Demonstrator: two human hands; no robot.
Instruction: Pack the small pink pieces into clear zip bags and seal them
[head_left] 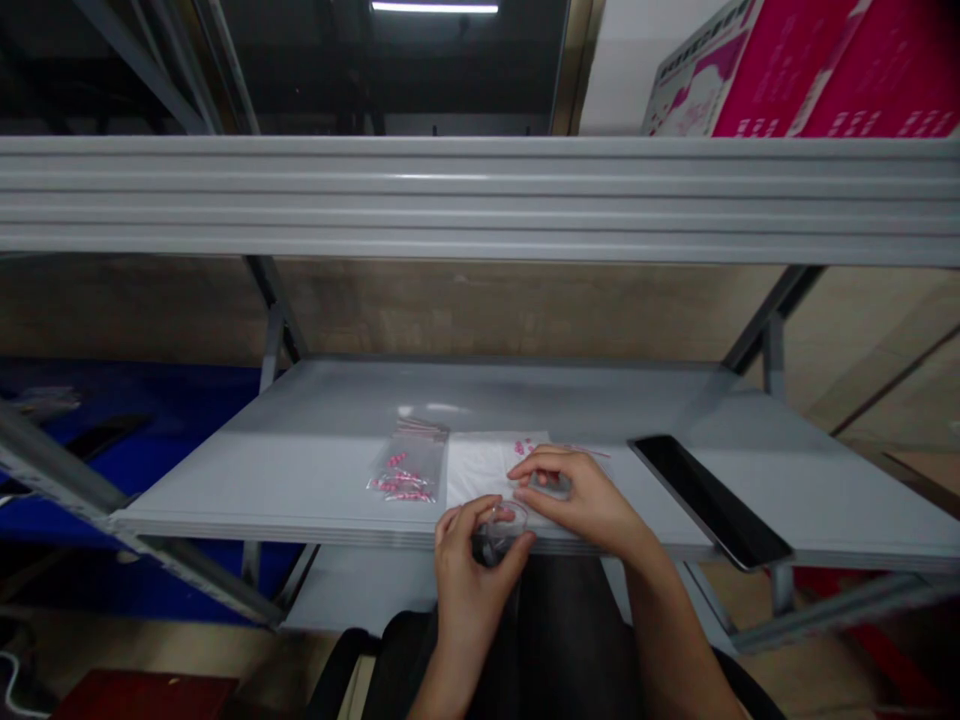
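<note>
At shelf edge [300,531] | clear, rounded piece [511,520] — left hand [466,560] grips it | right hand [581,497] — grip unclear

Left hand [466,565] and right hand [583,495] bare; slender forearms [679,625] bare too. Dark, near-black cloth garment [566,635] covers the lap.

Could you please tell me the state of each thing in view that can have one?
Left hand: fingers curled around the clear round piece
Clear round piece: held
Right hand: fingers bent, grip unclear
Clear bag: lying flat, pink pieces inside
White sheet: lying flat, partly covered
Black device: lying flat, screen dark
Light strip: lit
</note>
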